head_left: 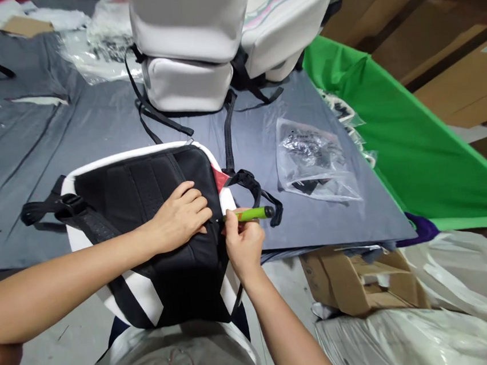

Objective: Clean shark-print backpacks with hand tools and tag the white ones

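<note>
A black and white backpack [148, 180] lies with its padded back panel facing up, partly over the table's front edge and against my body. My left hand [182, 217] is on the black panel, its fingers curled down and gripping the fabric near the right side. My right hand [245, 242] is closed around a green pen-shaped tool [255, 213] with a black end. The tool's tip points left at the backpack's side seam, and my left fingers are close by. A red patch [220, 178] shows at the bag's edge just above. Black straps hang out at both sides.
White backpacks [193, 84] stand at the back of the grey table [103, 115]. A clear plastic bag [314, 161] with dark contents lies to the right. Green fabric [392, 116], cardboard boxes [462, 81] and plastic-wrapped bundles [413, 338] fill the right side.
</note>
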Demonstrator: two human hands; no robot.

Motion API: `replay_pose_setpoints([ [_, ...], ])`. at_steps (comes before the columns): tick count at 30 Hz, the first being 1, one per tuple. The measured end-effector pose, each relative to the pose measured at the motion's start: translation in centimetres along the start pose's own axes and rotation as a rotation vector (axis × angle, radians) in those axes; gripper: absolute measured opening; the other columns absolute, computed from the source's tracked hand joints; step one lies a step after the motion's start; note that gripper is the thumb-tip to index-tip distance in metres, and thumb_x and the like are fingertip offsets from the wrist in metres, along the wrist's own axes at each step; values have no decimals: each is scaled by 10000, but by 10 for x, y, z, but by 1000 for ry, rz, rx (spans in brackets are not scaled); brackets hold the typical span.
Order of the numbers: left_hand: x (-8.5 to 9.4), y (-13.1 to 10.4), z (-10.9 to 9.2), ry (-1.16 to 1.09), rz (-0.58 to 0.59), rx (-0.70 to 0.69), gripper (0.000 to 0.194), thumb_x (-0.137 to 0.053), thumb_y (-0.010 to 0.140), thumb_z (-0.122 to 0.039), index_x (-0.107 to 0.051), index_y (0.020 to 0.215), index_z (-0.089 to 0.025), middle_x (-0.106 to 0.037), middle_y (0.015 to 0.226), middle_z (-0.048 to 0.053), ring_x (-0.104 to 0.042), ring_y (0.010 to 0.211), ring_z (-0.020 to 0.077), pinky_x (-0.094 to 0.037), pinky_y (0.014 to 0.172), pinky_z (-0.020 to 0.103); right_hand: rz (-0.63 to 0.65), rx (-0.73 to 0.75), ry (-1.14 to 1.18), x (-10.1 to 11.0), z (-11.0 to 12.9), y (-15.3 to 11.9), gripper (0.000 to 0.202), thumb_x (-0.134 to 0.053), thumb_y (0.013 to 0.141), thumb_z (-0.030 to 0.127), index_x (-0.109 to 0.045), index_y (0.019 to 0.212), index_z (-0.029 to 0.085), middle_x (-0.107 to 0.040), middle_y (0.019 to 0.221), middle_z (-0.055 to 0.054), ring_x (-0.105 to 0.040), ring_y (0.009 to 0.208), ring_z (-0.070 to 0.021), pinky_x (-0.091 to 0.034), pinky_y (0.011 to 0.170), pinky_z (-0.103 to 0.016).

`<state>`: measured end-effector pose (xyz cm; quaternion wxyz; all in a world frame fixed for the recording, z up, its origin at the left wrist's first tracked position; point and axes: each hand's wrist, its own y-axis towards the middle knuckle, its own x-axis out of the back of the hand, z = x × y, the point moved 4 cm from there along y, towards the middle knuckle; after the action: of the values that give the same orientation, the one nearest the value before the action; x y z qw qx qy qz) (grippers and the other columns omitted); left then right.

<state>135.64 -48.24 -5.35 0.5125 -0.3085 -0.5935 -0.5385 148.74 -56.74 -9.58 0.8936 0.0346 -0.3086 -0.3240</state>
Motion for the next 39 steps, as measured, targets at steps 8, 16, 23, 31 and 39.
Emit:
replay_pose_setpoints([
  [8, 9, 27, 25, 51, 327, -129, 384, -772, 736, -505, -631, 848, -166, -686, 808, 52, -614, 805, 220, -373, 783, 358, 12, 8, 113, -3, -4, 3, 411, -515, 908, 549, -606, 784, 168, -634, 587, -41, -610, 507, -180, -464, 539, -296],
  [16, 118, 8, -11, 31, 158, 108, 312, -735, 796, -457, -597, 788, -178, -679, 741, 14, -641, 724, 184, -346, 660, 312, -81, 195, 607, 64, 59, -24, 268, -605, 916, 413, -557, 1111, 236, -718, 935, -53, -734, 718, -198, -606, 655, -341],
  [23, 137, -34, -51, -179, 98, 424, 401, -658, 822, -595, -638, 862, -196, -686, 713, -7, -652, 647, 173, -369, 554, 275, 105, 725, 396, 84, 80, -33, 404, -635, 911, 266, -574, 1309, 310, -742, 1102, -68, -727, 957, -247, -596, 862, -433],
  [31, 93, -44, -23, -43, -113, 302, 249, -546, 928, -215, -653, 1152, -193, -679, 1170, 109, -601, 1103, 247, -454, 910, 404, 238, 787, 168, 30, 46, -25, 301, -565, 931, 196, -627, 1220, 247, -712, 1166, -90, -657, 1096, -220, -538, 930, -424],
  [39, 51, -27, 29, -150, 261, 523, 725, -702, 832, -432, -398, 1462, -241, -640, 1259, 117, -581, 1133, 301, -427, 919, 415, 315, 823, 51, 24, 58, -44, 161, -602, 884, 193, -622, 1039, 229, -672, 894, -57, -620, 883, -224, -496, 817, -408],
])
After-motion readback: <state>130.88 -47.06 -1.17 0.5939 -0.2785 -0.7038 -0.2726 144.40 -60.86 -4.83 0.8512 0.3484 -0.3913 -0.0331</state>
